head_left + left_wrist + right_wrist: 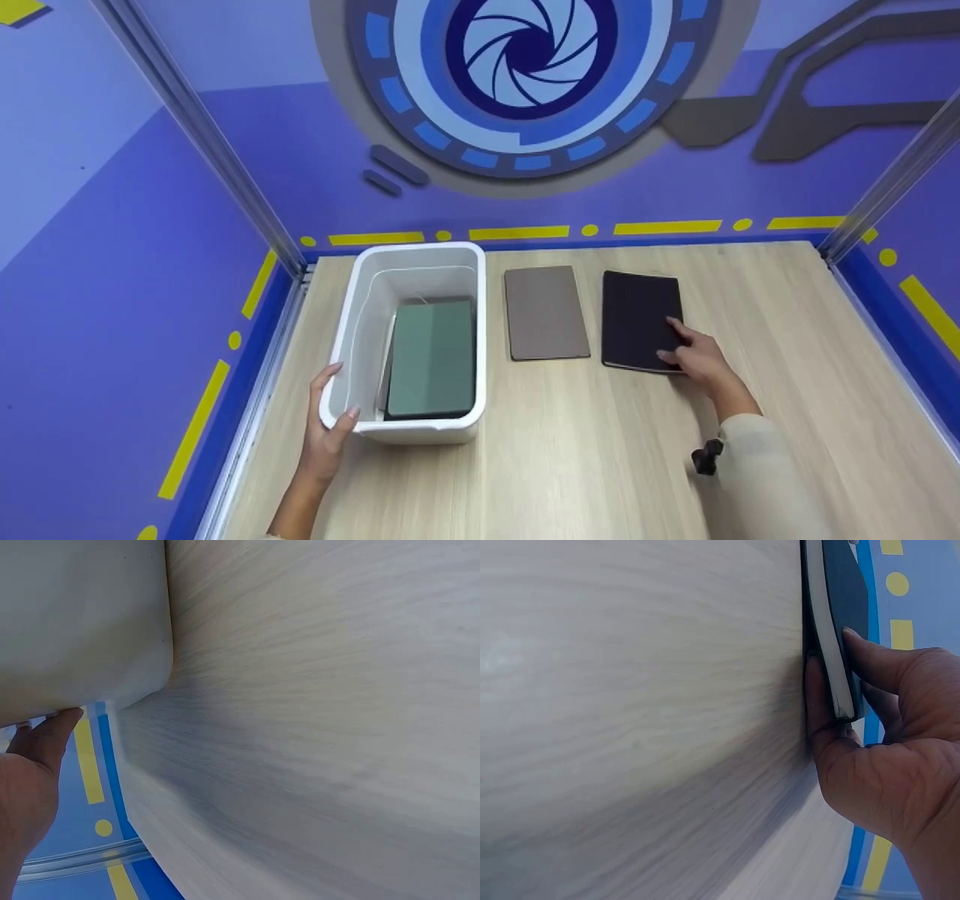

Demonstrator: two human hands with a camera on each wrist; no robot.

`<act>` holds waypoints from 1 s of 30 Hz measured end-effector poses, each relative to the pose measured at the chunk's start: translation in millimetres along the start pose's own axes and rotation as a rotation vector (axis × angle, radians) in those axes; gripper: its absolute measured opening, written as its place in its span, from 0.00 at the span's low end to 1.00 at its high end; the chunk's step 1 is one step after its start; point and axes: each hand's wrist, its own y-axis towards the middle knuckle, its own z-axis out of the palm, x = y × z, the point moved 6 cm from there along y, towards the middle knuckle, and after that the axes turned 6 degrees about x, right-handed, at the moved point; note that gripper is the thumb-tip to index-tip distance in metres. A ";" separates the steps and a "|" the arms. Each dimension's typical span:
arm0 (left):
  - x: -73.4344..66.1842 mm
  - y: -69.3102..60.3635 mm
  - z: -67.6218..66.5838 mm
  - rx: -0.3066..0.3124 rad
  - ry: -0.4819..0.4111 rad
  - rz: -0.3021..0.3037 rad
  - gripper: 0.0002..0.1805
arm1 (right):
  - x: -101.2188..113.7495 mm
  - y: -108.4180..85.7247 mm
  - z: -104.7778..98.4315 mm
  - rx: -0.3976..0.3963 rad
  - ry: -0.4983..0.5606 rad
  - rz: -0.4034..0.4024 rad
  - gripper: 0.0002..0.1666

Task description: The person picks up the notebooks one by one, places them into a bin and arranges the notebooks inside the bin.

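Note:
At the left, a white plastic bin [480, 360] stands on the table. My left hand [324, 439] grips its near left corner, thumb over the front rim and fingers over the left rim; in the left wrist view the bin's outer wall [82, 622] hides part of that hand. Inside the bin lies a green book-like item [433, 358] on top of darker, mostly covered items. My right hand [701, 358] pinches the near right corner of a black notebook [637, 319]. The right wrist view shows its pale page edge [829, 637] between the digits.
A grey-brown notebook [546, 313] lies flat between the bin and the black notebook. Blue-purple panels [247, 135] with yellow marks close in the back and sides of the wooden table [555, 450]. A small black object [706, 457] sits at my right sleeve.

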 end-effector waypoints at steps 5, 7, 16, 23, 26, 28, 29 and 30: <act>0.8 -0.9 -0.5 -0.002 0.000 -0.003 0.39 | 0.1 0.7 0.6 0.000 0.013 0.005 0.51; 0.8 -1.1 0.0 0.002 -0.005 -0.001 0.39 | -0.5 1.1 0.6 0.001 0.011 0.007 0.51; -0.7 0.2 0.5 0.020 -0.028 0.043 0.39 | -1.8 2.4 0.2 0.006 -0.005 0.022 0.51; -0.7 -0.1 0.8 0.016 -0.013 0.047 0.39 | -2.3 0.9 -1.7 0.004 -0.023 0.018 0.51; -1.3 0.2 1.4 0.019 -0.011 0.049 0.39 | -1.8 0.0 -2.2 0.006 -0.021 0.015 0.51; -0.8 0.4 0.8 0.014 -0.016 0.049 0.39 | -1.2 0.2 -2.4 0.008 -0.020 0.010 0.51; -0.7 0.5 0.6 0.012 -0.019 0.050 0.39 | -0.7 0.3 -2.6 0.008 -0.019 0.006 0.51; -0.4 0.6 0.3 0.009 -0.020 0.049 0.39 | -0.5 0.6 -2.8 0.008 -0.018 0.003 0.51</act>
